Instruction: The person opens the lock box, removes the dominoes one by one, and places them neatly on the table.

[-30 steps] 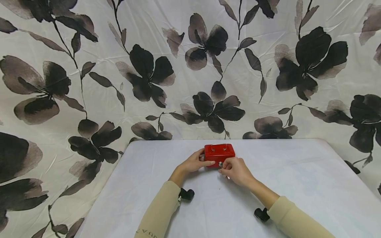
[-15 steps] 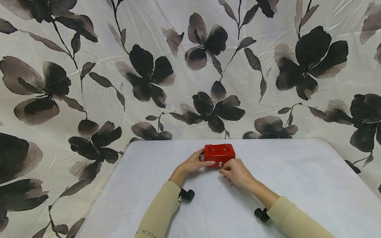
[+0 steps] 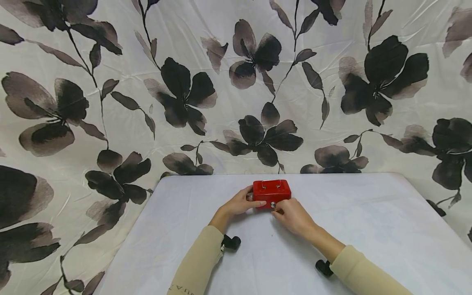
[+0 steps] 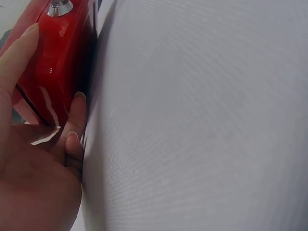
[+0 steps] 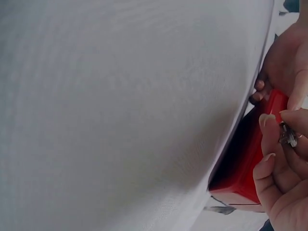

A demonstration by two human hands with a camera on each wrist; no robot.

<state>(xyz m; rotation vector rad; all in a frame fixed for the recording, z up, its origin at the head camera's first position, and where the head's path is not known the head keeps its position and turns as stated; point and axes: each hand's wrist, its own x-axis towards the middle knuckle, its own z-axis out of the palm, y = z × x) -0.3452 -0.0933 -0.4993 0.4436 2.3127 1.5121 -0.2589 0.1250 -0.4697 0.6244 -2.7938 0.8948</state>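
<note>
left hand (image 3: 237, 203) grips a red box (image 3: 272, 191) near the back edge (image 3: 324, 175) of the table (image 3: 354, 221), far from its sides. right hand (image 3: 296, 216) pinches metal (image 5: 289, 136).

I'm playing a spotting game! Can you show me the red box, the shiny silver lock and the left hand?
Red box (image 3: 268, 197): head view, on its front face.
Silver lock (image 4: 59, 9): left wrist view, on its shiny metal collar.
Left hand (image 3: 237, 203): head view, on its back.

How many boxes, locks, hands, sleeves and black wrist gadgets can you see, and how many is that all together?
Boxes: 1, the red box
Locks: 1, the silver lock
Hands: 2, left hand and right hand
Sleeves: 2, left sleeve and right sleeve
Black wrist gadgets: 2, left gadget and right gadget
Total: 8
</note>
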